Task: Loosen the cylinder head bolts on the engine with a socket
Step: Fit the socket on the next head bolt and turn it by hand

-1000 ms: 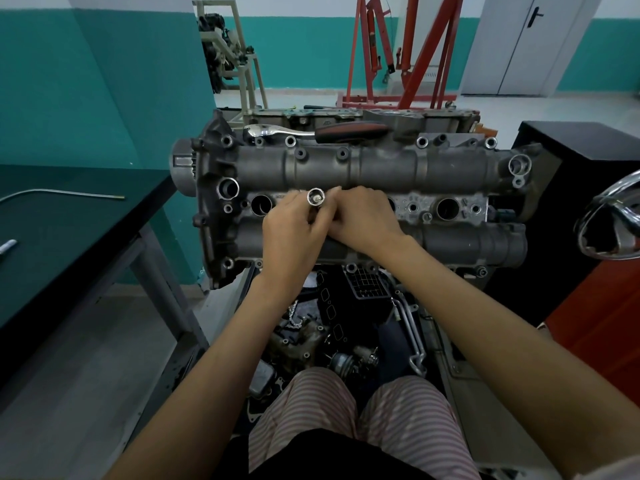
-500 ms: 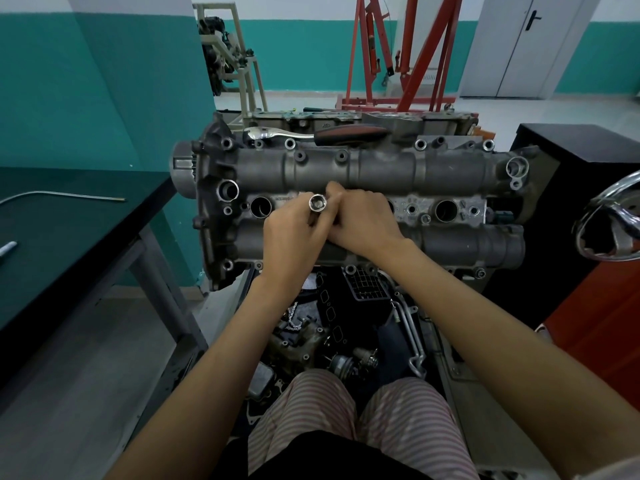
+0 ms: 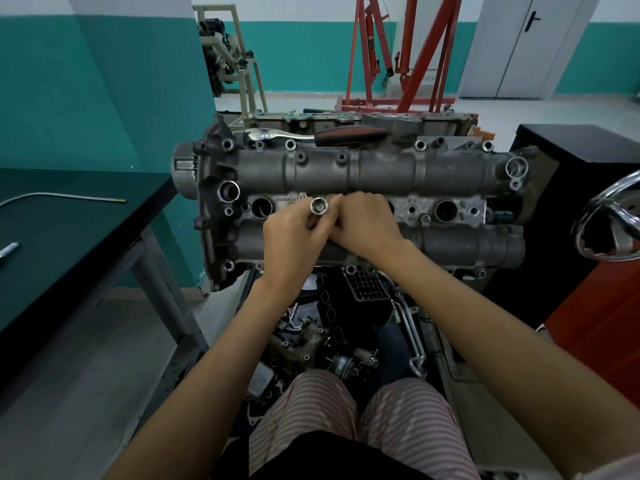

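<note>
While its open end faces the camera, the socket is pinched in the fingers of the left hand above the middle valley of the engine. The right hand is pressed against the left, its fingers curled over the same spot; whether the socket is also gripped by it cannot be told. A ratchet is laid along the engine's far edge. To the left, a dark desk carries a bent rod.
</note>
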